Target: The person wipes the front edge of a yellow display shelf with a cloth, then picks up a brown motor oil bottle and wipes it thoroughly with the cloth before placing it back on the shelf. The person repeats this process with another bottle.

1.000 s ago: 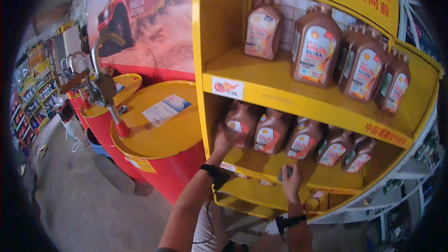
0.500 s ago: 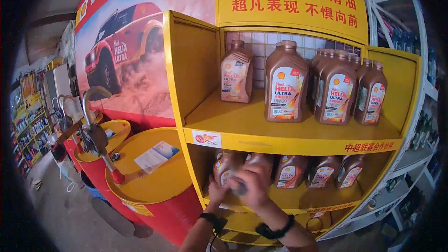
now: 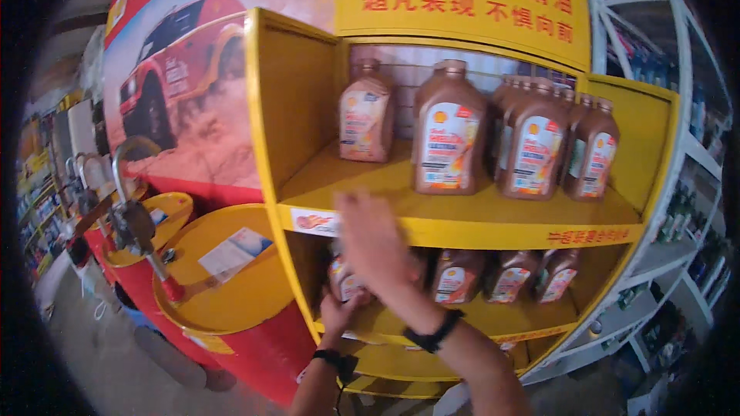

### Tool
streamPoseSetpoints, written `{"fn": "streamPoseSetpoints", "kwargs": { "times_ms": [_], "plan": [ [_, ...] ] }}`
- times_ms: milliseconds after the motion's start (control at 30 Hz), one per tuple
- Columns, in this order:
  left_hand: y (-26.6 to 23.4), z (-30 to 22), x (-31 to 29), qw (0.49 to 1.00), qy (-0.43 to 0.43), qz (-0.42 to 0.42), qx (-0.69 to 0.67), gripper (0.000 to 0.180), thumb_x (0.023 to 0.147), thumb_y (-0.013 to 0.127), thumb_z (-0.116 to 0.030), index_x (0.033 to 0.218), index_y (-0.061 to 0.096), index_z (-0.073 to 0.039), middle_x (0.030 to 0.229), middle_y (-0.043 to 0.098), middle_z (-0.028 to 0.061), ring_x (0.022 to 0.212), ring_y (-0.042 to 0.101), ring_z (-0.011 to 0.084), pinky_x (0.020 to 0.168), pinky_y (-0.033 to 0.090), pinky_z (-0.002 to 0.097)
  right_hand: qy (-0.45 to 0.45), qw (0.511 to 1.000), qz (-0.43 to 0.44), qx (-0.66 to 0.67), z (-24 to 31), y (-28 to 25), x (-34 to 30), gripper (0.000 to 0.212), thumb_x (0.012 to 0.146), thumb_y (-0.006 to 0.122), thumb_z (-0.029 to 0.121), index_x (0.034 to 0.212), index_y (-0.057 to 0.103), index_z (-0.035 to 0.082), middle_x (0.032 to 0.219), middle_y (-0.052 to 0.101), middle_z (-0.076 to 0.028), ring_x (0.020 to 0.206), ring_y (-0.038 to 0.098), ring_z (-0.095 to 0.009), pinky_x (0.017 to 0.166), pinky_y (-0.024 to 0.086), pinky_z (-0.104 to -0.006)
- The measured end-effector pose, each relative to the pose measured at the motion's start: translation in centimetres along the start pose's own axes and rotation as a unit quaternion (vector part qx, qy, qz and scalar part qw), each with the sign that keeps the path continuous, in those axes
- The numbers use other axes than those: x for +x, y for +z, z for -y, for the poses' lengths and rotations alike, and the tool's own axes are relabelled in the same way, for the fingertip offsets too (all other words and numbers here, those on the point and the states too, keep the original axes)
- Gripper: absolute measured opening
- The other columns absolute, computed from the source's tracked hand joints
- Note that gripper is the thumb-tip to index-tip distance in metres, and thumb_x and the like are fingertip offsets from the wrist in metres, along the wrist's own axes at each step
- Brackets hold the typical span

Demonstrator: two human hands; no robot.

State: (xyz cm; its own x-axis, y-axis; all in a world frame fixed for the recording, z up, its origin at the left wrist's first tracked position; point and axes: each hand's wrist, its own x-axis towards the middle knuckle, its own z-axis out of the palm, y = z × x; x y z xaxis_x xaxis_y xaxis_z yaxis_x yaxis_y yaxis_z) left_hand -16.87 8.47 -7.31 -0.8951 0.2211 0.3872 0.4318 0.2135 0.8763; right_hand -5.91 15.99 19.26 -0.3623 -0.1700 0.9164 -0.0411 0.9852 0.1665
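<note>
My left hand [image 3: 339,311] is at the left end of the lower shelf, its fingers curled about the base of a brown oil bottle [image 3: 344,280] with a pale label. In front of the yellow upper shelf's front edge [image 3: 455,231], my right hand [image 3: 374,243] is raised, back outward and smeared by motion. It covers part of that bottle and the one beside it; whether anything is in its fingers cannot be made out. More oil bottles [image 3: 458,277] stand to the right on the lower shelf. Dark bands circle both wrists.
Brown oil bottles [image 3: 449,131] stand on the upper shelf, several grouped at its right. Red drums with yellow tops [image 3: 208,293] and a hand pump [image 3: 139,223] are close on the left. A grey metal rack [image 3: 678,254] with bottles lines the right.
My right hand has risen from the lower-shelf bottle to the upper shelf's edge. The dark object seen by it earlier no longer shows. My left hand stays low by the bottle. The view has shifted slightly.
</note>
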Motion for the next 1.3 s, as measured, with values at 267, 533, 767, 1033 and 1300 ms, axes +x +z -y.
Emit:
{"fn": "streamPoseSetpoints", "kwargs": {
  "times_ms": [267, 533, 767, 1033, 1300],
  "plan": [
    [-0.3, -0.6, -0.3, 0.997, -0.032, -0.014, 0.071, 0.100, 0.070, 0.083, -0.054, 0.133, 0.040, 0.011, 0.097, 0.069, 0.0276, 0.091, 0.069, 0.0422, 0.076, 0.056, 0.0464, 0.254, 0.952, -0.073, 0.155, -2.1, -5.9, -2.9, 0.046, 0.086, 0.057, 0.005, 0.132, 0.053, 0.003, 0.123, 0.063, -0.019, 0.123, 0.055, -0.037, 0.109, 0.038, -0.0467],
    [-2.4, -3.1, -0.7, 0.995, -0.064, 0.032, 0.076, 0.105, 0.068, 0.074, -0.072, 0.123, 0.042, 0.012, 0.097, 0.067, 0.0316, 0.090, 0.067, 0.0458, 0.075, 0.055, 0.0486, 0.048, 0.997, 0.057, 0.007, 5.4, 2.9, 5.4, 0.038, 0.085, 0.058, 0.003, 0.124, 0.056, 0.001, 0.111, 0.068, -0.019, 0.106, 0.065, -0.034, 0.106, 0.043, -0.0445],
    [-2.3, -3.1, -0.9, 0.997, -0.041, 0.001, 0.068, 0.099, 0.069, 0.074, -0.070, 0.120, 0.047, 0.010, 0.095, 0.067, 0.0303, 0.087, 0.068, 0.0447, 0.072, 0.055, 0.0492, 0.081, 0.991, 0.049, -0.099, 2.9, -0.9, 3.1, 0.039, 0.085, 0.058, 0.003, 0.123, 0.056, -0.006, 0.110, 0.068, -0.022, 0.108, 0.065, -0.034, 0.112, 0.038, -0.0451],
    [-2.1, -1.9, -0.8, 0.996, -0.036, -0.017, 0.078, 0.102, 0.070, 0.073, -0.070, 0.126, 0.044, 0.011, 0.094, 0.067, 0.0297, 0.084, 0.069, 0.0443, 0.070, 0.056, 0.0486, 0.029, 0.991, 0.125, -0.024, 7.5, 3.9, 7.2, 0.039, 0.087, 0.056, 0.005, 0.124, 0.055, -0.005, 0.117, 0.066, -0.025, 0.117, 0.061, -0.034, 0.114, 0.035, -0.0457],
    [-2.0, -4.1, -1.1, 0.997, -0.036, -0.004, 0.068, 0.095, 0.070, 0.075, -0.068, 0.120, 0.045, 0.007, 0.090, 0.068, 0.0279, 0.082, 0.068, 0.0443, 0.069, 0.056, 0.0501, 0.057, 0.986, 0.156, 0.001, 3.5, -0.9, 5.5, 0.039, 0.090, 0.050, 0.004, 0.127, 0.052, -0.008, 0.118, 0.064, -0.028, 0.114, 0.062, -0.037, 0.114, 0.035, -0.0473]
  ]
}}
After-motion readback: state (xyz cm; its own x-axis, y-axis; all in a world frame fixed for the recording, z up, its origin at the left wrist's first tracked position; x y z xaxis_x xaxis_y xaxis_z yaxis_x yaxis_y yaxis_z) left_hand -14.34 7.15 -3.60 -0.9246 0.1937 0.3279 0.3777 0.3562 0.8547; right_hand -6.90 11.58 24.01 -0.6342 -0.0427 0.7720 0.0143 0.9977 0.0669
